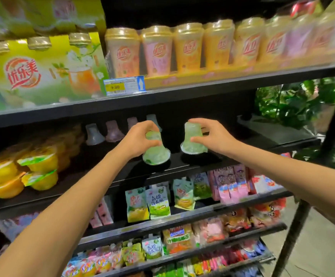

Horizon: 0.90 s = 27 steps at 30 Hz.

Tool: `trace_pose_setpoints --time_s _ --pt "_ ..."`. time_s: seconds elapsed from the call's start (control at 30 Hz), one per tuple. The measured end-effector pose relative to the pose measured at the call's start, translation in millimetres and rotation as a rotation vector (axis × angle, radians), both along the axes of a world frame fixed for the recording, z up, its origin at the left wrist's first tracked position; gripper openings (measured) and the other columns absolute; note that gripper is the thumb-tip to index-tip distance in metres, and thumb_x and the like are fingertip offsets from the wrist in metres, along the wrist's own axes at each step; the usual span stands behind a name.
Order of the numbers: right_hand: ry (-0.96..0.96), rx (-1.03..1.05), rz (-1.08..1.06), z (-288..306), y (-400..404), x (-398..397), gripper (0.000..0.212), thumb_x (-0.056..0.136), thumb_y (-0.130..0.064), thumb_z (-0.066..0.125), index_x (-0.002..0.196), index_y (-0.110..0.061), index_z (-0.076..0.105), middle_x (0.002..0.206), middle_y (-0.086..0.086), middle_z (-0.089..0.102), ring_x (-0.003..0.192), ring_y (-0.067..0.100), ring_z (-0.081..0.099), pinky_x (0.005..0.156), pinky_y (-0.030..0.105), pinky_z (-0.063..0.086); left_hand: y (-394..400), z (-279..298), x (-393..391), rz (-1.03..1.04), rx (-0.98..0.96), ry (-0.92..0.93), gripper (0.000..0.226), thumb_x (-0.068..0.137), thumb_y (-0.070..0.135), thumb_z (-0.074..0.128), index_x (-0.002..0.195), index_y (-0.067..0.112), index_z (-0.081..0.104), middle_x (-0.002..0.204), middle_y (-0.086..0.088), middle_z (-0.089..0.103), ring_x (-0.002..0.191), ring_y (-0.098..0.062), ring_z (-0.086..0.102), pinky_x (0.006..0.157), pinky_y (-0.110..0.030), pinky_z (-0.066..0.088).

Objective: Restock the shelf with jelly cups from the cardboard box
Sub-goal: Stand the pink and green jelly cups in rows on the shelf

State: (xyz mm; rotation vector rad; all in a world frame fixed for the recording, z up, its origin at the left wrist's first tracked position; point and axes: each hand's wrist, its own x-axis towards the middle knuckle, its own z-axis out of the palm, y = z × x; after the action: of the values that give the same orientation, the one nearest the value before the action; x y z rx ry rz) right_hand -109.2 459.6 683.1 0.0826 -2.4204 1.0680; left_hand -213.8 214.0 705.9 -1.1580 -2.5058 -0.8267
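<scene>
Left hand (140, 136) pinches a green jelly cup (156, 154), lid-down and tilted on the dark shelf (182, 166). At three o'clock, the right hand (212, 134) grips a second green cup (193, 140). Probably light, smooth, squashy plastic; the narrow upturned base seems best to hold. At ten o'clock behind, more upturned cups (113, 131).

left hand (140, 136): grips a green jelly cup (156, 154), tilted, wide end down on the black shelf (122, 172)
right hand (212, 134): pinches a second green cup (193, 143), wide end down, just beside the first
behind: pale and purple cups (104, 133) in a row
left: yellow cups (37, 168), stacked
</scene>
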Motion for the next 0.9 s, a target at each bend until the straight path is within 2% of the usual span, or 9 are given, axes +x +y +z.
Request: trace_pose_setpoints --time_s 0.13,0.23,0.3,0.33,0.4,0.47,0.53,0.63,0.9 --pt "-0.041 -0.004 -0.037 -10 43 -22 0.052 0.081 -0.018 0.079 0.129 -0.017 0.061 0.12 -0.002 0.065 0.105 0.011 0.064 0.086 0.025 0.055 44 -9 -18 0.073 -0.012 -0.083 0.037 0.078 0.028 0.079 0.111 0.014 0.067 0.101 0.001 0.068 0.093 -0.012 0.064 0.075 -0.02 0.044" --pt "-0.103 -0.03 -0.11 -26 73 -42 0.043 0.077 -0.025 0.082 0.115 -0.013 0.065 0.105 -0.004 0.066 0.095 0.007 0.063 0.078 0.016 0.052 74 -18 -29 0.17 -0.06 -0.126 0.031 0.086 0.03 0.072 0.11 0.01 0.068 0.1 -0.007 0.07 0.086 -0.014 0.061 0.072 -0.022 0.041" --pt "-0.132 -0.039 -0.12 -36 89 -55 0.049 0.07 -0.039 0.082 0.109 -0.013 0.068 0.101 -0.005 0.067 0.092 0.006 0.065 0.08 0.022 0.055 90 -24 -35 0.211 -0.079 -0.122 0.018 0.09 0.019 0.066 0.105 0.01 0.064 0.091 -0.004 0.066 0.079 -0.014 0.056 0.068 -0.016 0.039" --pt "-0.132 -0.047 -0.113 -41 96 -61 0.055 0.065 -0.044 0.08 0.11 -0.013 0.069 0.102 -0.003 0.07 0.092 0.008 0.067 0.083 0.032 0.058 98 -25 -34 0.204 -0.057 -0.123 0.015 0.09 0.01 0.065 0.102 0.015 0.058 0.087 0.0 0.061 0.079 -0.013 0.055 0.066 -0.014 0.04" --pt "-0.119 -0.063 -0.078 -48 108 -71 0.052 0.069 -0.033 0.079 0.118 -0.017 0.069 0.106 0.0 0.072 0.094 0.011 0.069 0.086 0.041 0.058 112 -25 -36 0.182 -0.012 -0.121 0.029 0.084 0.003 0.068 0.104 0.019 0.056 0.093 0.0 0.06 0.091 -0.019 0.06 0.074 -0.02 0.044" --pt "-0.078 -0.072 -0.049 -49 114 -74 0.056 0.076 -0.017 0.079 0.129 -0.027 0.063 0.115 0.001 0.07 0.1 0.016 0.068 0.087 0.04 0.058 122 -25 -40 0.206 -0.021 -0.104 0.031 0.082 0.008 0.072 0.108 0.019 0.06 0.103 -0.002 0.062 0.094 -0.018 0.059 0.076 -0.022 0.041" --pt "-0.035 -0.076 -0.023 -50 121 -80 0.061 0.079 -0.016 0.08 0.133 -0.031 0.058 0.127 -0.001 0.065 0.106 0.019 0.064 0.088 0.034 0.056 130 -27 -46 0.221 -0.016 -0.104 0.03 0.083 0.014 0.073 0.11 0.017 0.06 0.1 0.002 0.06 0.091 -0.014 0.056 0.076 -0.021 0.039" --pt "-0.025 -0.099 0.041 -51 128 -92 0.062 0.082 -0.016 0.079 0.138 -0.028 0.054 0.136 -0.004 0.057 0.113 0.013 0.056 0.088 0.023 0.044 141 -28 -54 0.181 0.014 -0.131 0.031 0.085 0.01 0.072 0.112 0.011 0.058 0.109 0.0 0.061 0.103 -0.018 0.06 0.084 -0.026 0.045" --pt "-0.062 0.007 0.07 -53 130 -114 0.063 0.086 -0.021 0.076 0.143 -0.024 0.048 0.145 0.0 0.051 0.131 0.021 0.05 0.108 0.034 0.042 155 -39 -69 0.152 0.078 -0.14 0.028 0.086 0.011 0.07 0.107 0.02 0.054 0.124 0.008 0.058 0.11 -0.01 0.056 0.091 -0.024 0.043"
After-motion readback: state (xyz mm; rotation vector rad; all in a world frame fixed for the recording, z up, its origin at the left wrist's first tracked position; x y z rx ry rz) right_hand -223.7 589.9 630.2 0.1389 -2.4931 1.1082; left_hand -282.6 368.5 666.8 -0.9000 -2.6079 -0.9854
